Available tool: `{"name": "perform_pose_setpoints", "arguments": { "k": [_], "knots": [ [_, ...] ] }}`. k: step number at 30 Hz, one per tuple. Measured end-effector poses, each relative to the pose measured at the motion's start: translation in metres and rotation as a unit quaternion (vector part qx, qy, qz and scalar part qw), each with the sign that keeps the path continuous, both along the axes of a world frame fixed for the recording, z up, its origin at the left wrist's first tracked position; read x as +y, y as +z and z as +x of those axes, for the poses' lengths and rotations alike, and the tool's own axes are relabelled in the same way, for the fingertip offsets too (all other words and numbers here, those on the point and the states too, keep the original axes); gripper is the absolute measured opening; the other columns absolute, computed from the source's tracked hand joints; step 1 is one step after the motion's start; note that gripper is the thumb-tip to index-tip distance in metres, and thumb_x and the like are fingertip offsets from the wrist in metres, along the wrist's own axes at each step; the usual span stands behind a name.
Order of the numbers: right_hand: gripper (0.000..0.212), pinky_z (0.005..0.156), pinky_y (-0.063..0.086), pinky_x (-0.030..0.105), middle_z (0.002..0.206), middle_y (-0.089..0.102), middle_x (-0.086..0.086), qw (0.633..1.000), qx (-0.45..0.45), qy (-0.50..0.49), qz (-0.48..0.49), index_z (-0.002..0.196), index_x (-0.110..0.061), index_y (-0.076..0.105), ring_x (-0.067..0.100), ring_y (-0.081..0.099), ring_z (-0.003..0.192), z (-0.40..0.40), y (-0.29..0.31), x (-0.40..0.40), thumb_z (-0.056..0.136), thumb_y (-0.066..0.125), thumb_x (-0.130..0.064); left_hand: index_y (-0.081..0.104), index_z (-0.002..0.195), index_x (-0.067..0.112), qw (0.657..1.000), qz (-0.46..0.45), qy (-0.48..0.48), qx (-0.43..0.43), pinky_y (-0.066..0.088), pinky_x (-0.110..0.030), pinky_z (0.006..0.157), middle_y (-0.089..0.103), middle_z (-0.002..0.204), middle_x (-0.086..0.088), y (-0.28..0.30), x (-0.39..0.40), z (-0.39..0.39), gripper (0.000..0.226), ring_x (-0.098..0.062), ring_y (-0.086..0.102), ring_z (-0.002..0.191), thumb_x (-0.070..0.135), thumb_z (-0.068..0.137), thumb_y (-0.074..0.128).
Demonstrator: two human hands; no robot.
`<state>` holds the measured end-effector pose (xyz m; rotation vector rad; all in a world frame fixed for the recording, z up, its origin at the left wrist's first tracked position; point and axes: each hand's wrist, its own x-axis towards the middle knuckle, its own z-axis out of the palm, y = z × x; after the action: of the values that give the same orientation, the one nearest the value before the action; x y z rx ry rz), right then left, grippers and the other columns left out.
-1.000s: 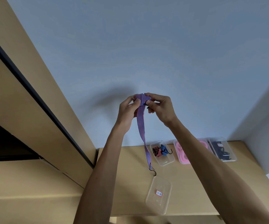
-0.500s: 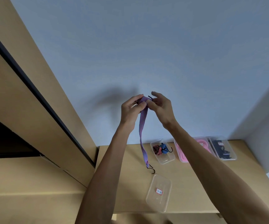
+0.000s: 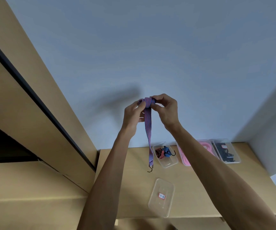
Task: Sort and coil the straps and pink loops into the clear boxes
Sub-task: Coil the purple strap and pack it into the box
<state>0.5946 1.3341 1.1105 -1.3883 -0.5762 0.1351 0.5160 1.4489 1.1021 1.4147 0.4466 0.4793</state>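
Three clear boxes stand in a row at the far edge of the tabletop [image 3: 117, 188]. The left box [image 3: 166, 161] holds coiled striped straps in red and blue with a black hook showing; the middle box [image 3: 186, 161] holds pink loops [image 3: 205, 146], partly hidden by the right forearm; the right box [image 3: 228, 152] holds black straps. A clear lid [image 3: 161, 197] with a small red label lies alone nearer the person. Both arms are raised above the tabletop. The left hand [image 3: 133, 113] and right hand [image 3: 166, 108] pinch the wound top of one blue-and-red striped strap [image 3: 148, 123], whose tail hangs down, its black hook [image 3: 150, 168] just left of the left box.
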Motion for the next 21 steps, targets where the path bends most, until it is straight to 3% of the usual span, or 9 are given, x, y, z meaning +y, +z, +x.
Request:
{"name": "perform_pose_setpoints", "arguments": {
  "k": [2, 7, 9, 11, 14, 16, 18, 21],
  "knots": [
    [0.021, 0.087, 0.054, 0.027, 0.098, 0.072, 0.011, 1.000, -0.018, -0.001, -0.008, 0.094, 0.001, 0.072, 0.019, 0.070, 0.094, -0.001, -0.004, 0.002, 0.079, 0.066, 0.014, 0.075, 0.100, 0.021, 0.999, -0.028, 0.028, -0.011, 0.054, -0.031, 0.065, 0.069, 0.086, -0.001, 0.001, 0.000, 0.001, 0.026, -0.017, 0.065, 0.073, 0.038, 0.082, 0.066],
    [0.021, 0.097, 0.054, 0.032, 0.109, 0.075, 0.007, 0.999, 0.020, 0.047, 0.003, 0.095, -0.007, 0.079, 0.018, 0.068, 0.109, -0.003, -0.005, 0.001, 0.085, 0.063, 0.001, 0.063, 0.119, 0.013, 0.991, -0.118, 0.051, -0.046, 0.053, -0.036, 0.078, 0.066, 0.102, -0.005, 0.000, 0.003, 0.002, 0.043, -0.022, 0.065, 0.086, 0.014, 0.077, 0.071],
    [0.017, 0.093, 0.055, 0.035, 0.102, 0.076, 0.006, 0.998, 0.026, 0.062, 0.010, 0.091, -0.010, 0.079, 0.021, 0.070, 0.101, -0.003, -0.004, 0.001, 0.088, 0.062, -0.010, 0.061, 0.114, -0.002, 0.991, -0.112, 0.056, -0.044, 0.057, -0.040, 0.083, 0.066, 0.097, -0.009, -0.002, 0.005, 0.001, 0.042, -0.024, 0.066, 0.087, 0.009, 0.074, 0.068],
    [0.013, 0.087, 0.056, 0.033, 0.094, 0.076, 0.009, 0.999, 0.029, 0.043, 0.001, 0.099, -0.008, 0.073, 0.022, 0.071, 0.091, 0.000, -0.005, 0.003, 0.088, 0.067, -0.011, 0.065, 0.107, -0.006, 0.994, -0.089, 0.040, -0.056, 0.058, -0.042, 0.086, 0.070, 0.094, -0.011, -0.004, 0.004, 0.000, 0.032, -0.023, 0.070, 0.087, 0.002, 0.077, 0.065],
    [0.032, 0.083, 0.057, 0.027, 0.091, 0.077, 0.007, 0.997, 0.050, 0.031, -0.046, 0.117, -0.008, 0.063, 0.017, 0.074, 0.085, 0.006, -0.006, 0.005, 0.086, 0.072, -0.010, 0.068, 0.114, 0.004, 0.996, -0.058, 0.028, -0.061, 0.059, -0.039, 0.085, 0.075, 0.099, -0.010, -0.009, 0.006, -0.002, 0.031, -0.026, 0.072, 0.091, 0.002, 0.083, 0.066],
    [0.019, 0.082, 0.058, 0.035, 0.089, 0.075, 0.012, 0.998, 0.048, 0.031, -0.028, 0.105, -0.001, 0.069, 0.019, 0.073, 0.080, 0.008, -0.006, 0.006, 0.086, 0.070, 0.000, 0.070, 0.111, 0.017, 0.999, -0.017, 0.026, -0.037, 0.058, -0.033, 0.072, 0.076, 0.091, -0.003, -0.012, 0.007, -0.003, 0.023, -0.020, 0.071, 0.083, 0.010, 0.089, 0.067],
    [0.014, 0.078, 0.057, 0.035, 0.087, 0.072, 0.016, 0.998, 0.057, 0.030, 0.000, 0.096, 0.001, 0.071, 0.019, 0.070, 0.078, 0.009, -0.006, 0.005, 0.085, 0.067, 0.008, 0.072, 0.104, 0.026, 0.999, 0.025, 0.031, 0.002, 0.051, -0.028, 0.060, 0.075, 0.079, 0.002, -0.014, 0.006, -0.002, 0.015, -0.015, 0.064, 0.068, 0.020, 0.091, 0.068],
    [0.021, 0.074, 0.055, 0.029, 0.087, 0.070, 0.014, 0.998, 0.061, 0.029, 0.012, 0.098, -0.001, 0.071, 0.017, 0.067, 0.078, 0.009, -0.008, 0.005, 0.084, 0.064, 0.013, 0.075, 0.096, 0.023, 0.998, 0.032, 0.038, 0.026, 0.052, -0.030, 0.062, 0.073, 0.078, 0.001, -0.012, 0.005, 0.001, 0.011, -0.014, 0.064, 0.065, 0.022, 0.092, 0.065]
  ]
}}
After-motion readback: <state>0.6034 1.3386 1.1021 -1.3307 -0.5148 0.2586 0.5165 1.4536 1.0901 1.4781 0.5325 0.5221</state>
